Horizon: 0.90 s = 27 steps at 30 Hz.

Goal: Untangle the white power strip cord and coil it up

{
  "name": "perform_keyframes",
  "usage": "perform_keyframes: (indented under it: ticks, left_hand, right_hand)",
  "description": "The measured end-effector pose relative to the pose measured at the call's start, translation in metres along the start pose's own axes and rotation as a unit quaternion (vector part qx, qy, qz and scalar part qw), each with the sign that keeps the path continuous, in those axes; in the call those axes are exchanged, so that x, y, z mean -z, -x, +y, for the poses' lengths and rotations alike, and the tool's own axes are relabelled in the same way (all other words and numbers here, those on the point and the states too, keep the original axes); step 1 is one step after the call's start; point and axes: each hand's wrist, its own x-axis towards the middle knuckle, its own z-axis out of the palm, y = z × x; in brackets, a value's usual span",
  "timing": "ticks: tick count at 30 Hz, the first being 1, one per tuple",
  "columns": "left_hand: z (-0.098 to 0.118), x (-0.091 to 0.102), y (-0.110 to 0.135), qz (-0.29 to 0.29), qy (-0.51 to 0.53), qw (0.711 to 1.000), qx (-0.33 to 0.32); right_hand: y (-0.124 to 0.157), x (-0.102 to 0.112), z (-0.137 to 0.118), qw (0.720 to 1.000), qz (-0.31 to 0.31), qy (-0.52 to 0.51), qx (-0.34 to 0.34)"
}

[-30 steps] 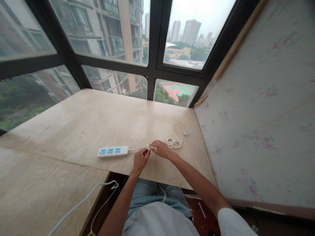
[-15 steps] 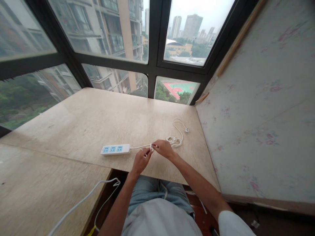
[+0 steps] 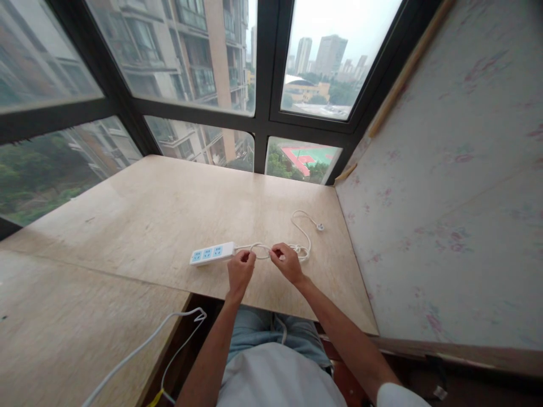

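A white power strip [image 3: 212,254] with blue socket faces lies slightly tilted on the stone-look ledge, just left of my hands. Its white cord [image 3: 259,245] runs right from the strip and forms a loop between my hands. My left hand [image 3: 241,268] is closed in a pinch on the cord near the strip's right end. My right hand [image 3: 286,263] pinches the cord a short way to the right. Beyond the right hand the rest of the cord lies coiled [image 3: 304,251], and its plug [image 3: 320,226] rests farther back on the ledge.
The stone-look ledge [image 3: 169,209] runs back to dark-framed windows [image 3: 263,121]. A flowered wall [image 3: 441,226] bounds it on the right. Another white cable [image 3: 139,345] hangs over the front left edge, with a yellow tag [image 3: 156,397] below.
My hands have moved apart, drawing a loop of cord out between them. The power strip has shifted right and turned a little, and the plug has moved slightly left.
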Motion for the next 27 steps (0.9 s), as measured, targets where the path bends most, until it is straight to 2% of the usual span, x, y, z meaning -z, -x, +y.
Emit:
perform_keyframes:
  ticks: [6,12,17,22,27]
  left_hand:
    - [0.003,-0.006,-0.003,0.032,-0.098,0.992,-0.069]
    - [-0.005,-0.005,-0.005,-0.019,-0.099,0.984,-0.149]
    - [-0.014,-0.008,-0.005,-0.054,-0.050,0.988,-0.135]
    - [-0.014,-0.011,-0.003,-0.085,-0.014,0.990,-0.110]
    - [-0.016,-0.009,-0.003,-0.076,-0.033,0.990,-0.113]
  right_hand:
    - [0.003,0.005,-0.003,1.000,0.020,-0.016,-0.011]
    - [0.000,0.015,0.003,0.999,-0.029,0.025,0.001]
    - [0.003,0.018,0.008,0.996,-0.077,0.049,-0.005]
    - [0.000,0.004,0.004,0.995,-0.073,0.057,-0.026]
    - [-0.010,-0.007,-0.002,0.976,-0.075,0.198,0.047]
